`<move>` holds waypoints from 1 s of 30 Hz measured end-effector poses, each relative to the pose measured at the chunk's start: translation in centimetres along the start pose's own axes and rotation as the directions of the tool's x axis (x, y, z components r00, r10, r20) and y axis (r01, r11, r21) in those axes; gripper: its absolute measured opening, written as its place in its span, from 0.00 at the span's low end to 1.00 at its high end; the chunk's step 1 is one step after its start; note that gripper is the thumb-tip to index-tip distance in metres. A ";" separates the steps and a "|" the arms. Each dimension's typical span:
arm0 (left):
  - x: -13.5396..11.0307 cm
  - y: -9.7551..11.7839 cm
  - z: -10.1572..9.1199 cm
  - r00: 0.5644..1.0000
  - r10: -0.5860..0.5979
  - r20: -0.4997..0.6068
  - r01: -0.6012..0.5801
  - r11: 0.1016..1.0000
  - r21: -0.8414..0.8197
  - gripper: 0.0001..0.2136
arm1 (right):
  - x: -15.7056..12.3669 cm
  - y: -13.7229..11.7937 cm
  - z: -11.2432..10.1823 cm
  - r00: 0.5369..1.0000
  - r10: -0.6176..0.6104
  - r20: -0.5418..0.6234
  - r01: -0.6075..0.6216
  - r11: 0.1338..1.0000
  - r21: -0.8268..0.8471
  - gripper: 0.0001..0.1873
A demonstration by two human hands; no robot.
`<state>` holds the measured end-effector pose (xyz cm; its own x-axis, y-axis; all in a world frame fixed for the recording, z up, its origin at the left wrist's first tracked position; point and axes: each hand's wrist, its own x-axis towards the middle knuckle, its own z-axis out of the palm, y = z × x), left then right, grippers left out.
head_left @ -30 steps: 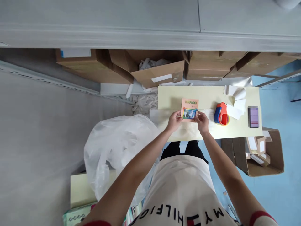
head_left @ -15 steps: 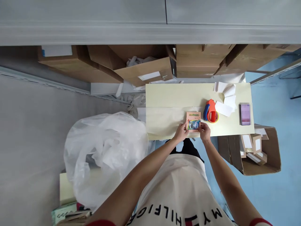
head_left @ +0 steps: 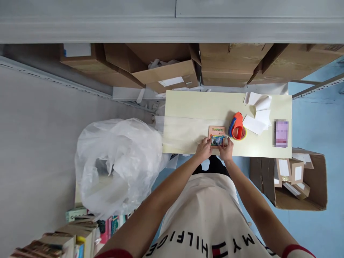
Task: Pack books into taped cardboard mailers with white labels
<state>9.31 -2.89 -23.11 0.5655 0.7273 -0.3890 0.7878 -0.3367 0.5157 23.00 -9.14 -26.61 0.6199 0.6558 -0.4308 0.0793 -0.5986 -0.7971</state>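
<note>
A small pink book (head_left: 217, 131) with a colourful picture on its cover lies near the front edge of the pale table (head_left: 193, 102). My left hand (head_left: 204, 148) grips its lower left corner. At its lower right corner is my right hand (head_left: 226, 148), thumb on the cover and fingers at the side. Beneath the book and to its left stretches a thin whitish sheet (head_left: 185, 130). An orange and blue tape dispenser (head_left: 237, 126) with a roll of tape rests just right of the book.
White papers (head_left: 256, 123) and a blurred purple item (head_left: 281, 133) are on the table's right part. An open carton (head_left: 321, 179) with small boxes stands at the right. A big translucent plastic bundle (head_left: 118, 161) and books (head_left: 67, 238) are at the left. Cartons (head_left: 225, 62) line the shelf behind.
The camera view has shifted a little, showing more books at lower left. My right hand has slid lower along the book's right side; the book stays by the table's front edge.
</note>
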 end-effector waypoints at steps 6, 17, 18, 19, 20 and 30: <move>0.1 -0.4 0.3 0.999 -0.010 -0.036 0.006 0.994 -0.109 0.25 | 2.2 -1.9 -1.0 0.989 0.096 0.115 -0.110 0.986 0.127 0.19; -0.2 1.9 1.5 0.988 0.025 -0.154 -0.103 0.845 -0.525 0.26 | -1.3 -4.4 -2.7 0.992 -0.012 0.129 -0.004 0.993 0.121 0.15; -0.1 2.6 1.7 0.989 0.037 -0.140 -0.115 0.795 -0.596 0.26 | -1.7 -4.5 -3.2 0.994 -0.021 0.103 0.010 0.995 0.104 0.15; 0.0 3.2 1.7 0.992 0.041 -0.121 -0.112 0.739 -0.664 0.25 | -2.1 -4.6 -3.7 0.996 -0.029 0.081 0.022 0.996 0.090 0.15; 0.2 3.8 1.7 0.994 0.039 -0.101 -0.100 0.680 -0.727 0.25 | -2.4 -4.7 -4.1 0.997 -0.038 0.065 0.033 0.997 0.076 0.15; 0.1 2.2 -2.0 0.993 -0.074 0.088 0.108 0.329 -0.938 0.28 | -3.8 -4.9 0.1 0.921 -0.278 0.272 0.301 0.953 -0.046 0.21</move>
<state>10.60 -2.39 -20.46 0.5251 0.6944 -0.4920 0.0910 0.5289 0.8438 20.18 -8.68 -21.06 0.3369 0.8956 -0.2906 0.2976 -0.3941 -0.8695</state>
